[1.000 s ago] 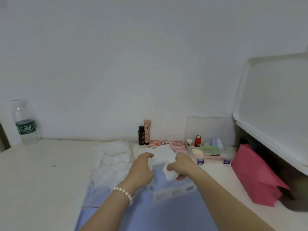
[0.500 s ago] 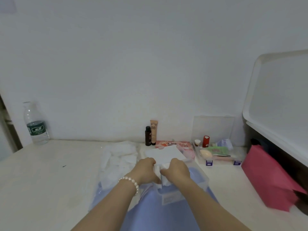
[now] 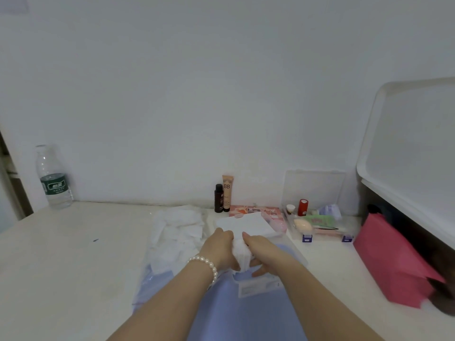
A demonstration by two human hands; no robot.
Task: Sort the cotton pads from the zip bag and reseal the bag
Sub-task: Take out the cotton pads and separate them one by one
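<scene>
A clear zip bag (image 3: 157, 271) lies flat on the white table, with a loose heap of white cotton pads (image 3: 179, 230) at its far left end. My left hand (image 3: 219, 247), with a pearl bracelet at the wrist, and my right hand (image 3: 261, 252) squeeze a small stack of cotton pads (image 3: 240, 254) between them, just above the bag. A neat white stack of pads (image 3: 246, 223) sits right behind the hands. The bag's zip edge is hidden under my arms.
A water bottle (image 3: 53, 178) stands far left by the wall. Two cosmetic tubes (image 3: 224, 194), a pink packet (image 3: 258, 210) and a clear organiser box (image 3: 317, 222) line the back. At right are a red paper bag (image 3: 391, 257) and a white tray (image 3: 413, 153).
Both hands drew closer together and toward me, pressing the pads into a tight stack. The camera view shifted slightly left and down.
</scene>
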